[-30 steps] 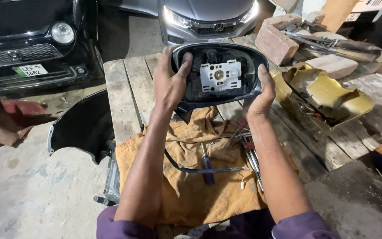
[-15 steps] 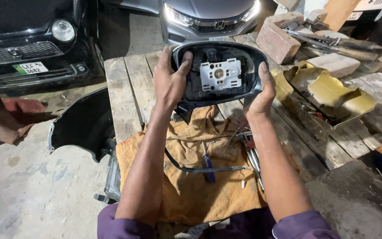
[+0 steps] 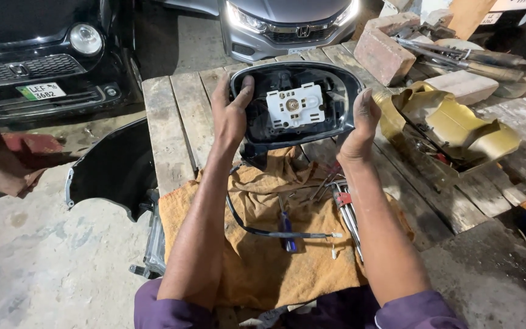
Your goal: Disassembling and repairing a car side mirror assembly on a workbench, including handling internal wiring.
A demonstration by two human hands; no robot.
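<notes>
— Barely anything has moved since a second ago: both hands keep the black mirror housing (image 3: 296, 103) raised over the wooden counter (image 3: 171, 122).

— How's the grip?

— Left hand (image 3: 231, 113) wraps the left rim, right hand (image 3: 360, 122) braces the right edge. The glass looks already off; the white motor plate (image 3: 293, 106) sits exposed, a cable (image 3: 263, 228) trailing onto the orange cloth (image 3: 257, 262).

— What's unclear?

— The housing's back is hidden, and the tools (image 3: 345, 207) beside the right forearm are hard to tell apart.

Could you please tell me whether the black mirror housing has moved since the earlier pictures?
No: the mirror housing sits over the same wooden planks.
</notes>
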